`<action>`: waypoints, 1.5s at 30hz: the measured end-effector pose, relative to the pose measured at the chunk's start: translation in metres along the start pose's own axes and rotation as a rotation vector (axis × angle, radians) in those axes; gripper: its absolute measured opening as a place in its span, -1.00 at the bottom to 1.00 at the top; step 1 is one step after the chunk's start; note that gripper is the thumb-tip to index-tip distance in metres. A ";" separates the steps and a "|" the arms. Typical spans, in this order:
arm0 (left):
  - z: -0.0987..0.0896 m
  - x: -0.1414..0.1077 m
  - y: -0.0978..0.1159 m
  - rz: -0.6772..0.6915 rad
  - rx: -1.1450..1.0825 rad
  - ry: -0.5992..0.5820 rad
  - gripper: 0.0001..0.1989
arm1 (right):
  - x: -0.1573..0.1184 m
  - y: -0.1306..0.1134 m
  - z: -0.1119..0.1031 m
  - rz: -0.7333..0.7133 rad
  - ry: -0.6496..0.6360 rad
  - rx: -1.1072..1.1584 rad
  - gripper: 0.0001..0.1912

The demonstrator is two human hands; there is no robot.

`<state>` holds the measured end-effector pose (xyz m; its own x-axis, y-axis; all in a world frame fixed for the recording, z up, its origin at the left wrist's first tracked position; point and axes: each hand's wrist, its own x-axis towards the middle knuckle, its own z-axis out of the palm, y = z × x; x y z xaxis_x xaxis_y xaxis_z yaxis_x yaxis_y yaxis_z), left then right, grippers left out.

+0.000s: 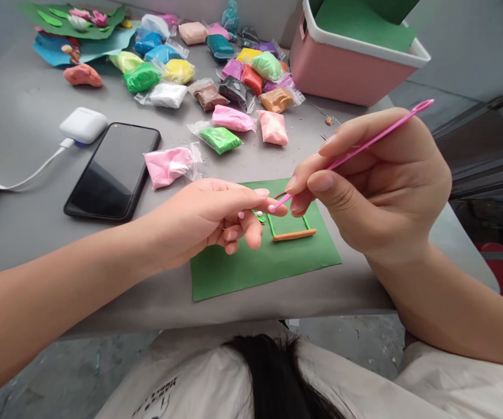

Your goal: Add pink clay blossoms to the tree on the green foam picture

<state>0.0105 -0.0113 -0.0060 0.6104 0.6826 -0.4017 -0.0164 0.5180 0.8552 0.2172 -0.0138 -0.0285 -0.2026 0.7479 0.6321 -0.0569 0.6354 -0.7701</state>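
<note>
My right hand (377,180) is closed around a thin pink plastic tool (375,138) with a looped upper end. Its lower tip meets a tiny pink clay bit (272,208) on the index finger of my left hand (216,215). The left thumb lies against that finger, the other fingers are curled, and a second pink clay bit (241,215) sits among them. Below both hands is a green sheet (251,270) bearing a brown clay strip (295,234) and thin green clay strips (306,222). My fingers hide part of this design.
A black phone (112,171) and white earbud case (84,125) with a cable lie left. Several bagged clay packs (220,139) spread across the back, beside a pink bin (342,73). Clay flowers on green paper (103,30) are back left. The table's front edge is near me.
</note>
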 end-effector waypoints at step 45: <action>0.003 -0.001 0.001 0.021 -0.079 0.119 -0.81 | 0.011 -0.012 -0.004 0.124 0.285 -0.039 -0.88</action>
<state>0.0125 -0.0130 -0.0036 0.5112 0.7478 -0.4236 -0.0936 0.5383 0.8375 0.2195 -0.0119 -0.0120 0.0767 0.8403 0.5367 -0.0100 0.5389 -0.8423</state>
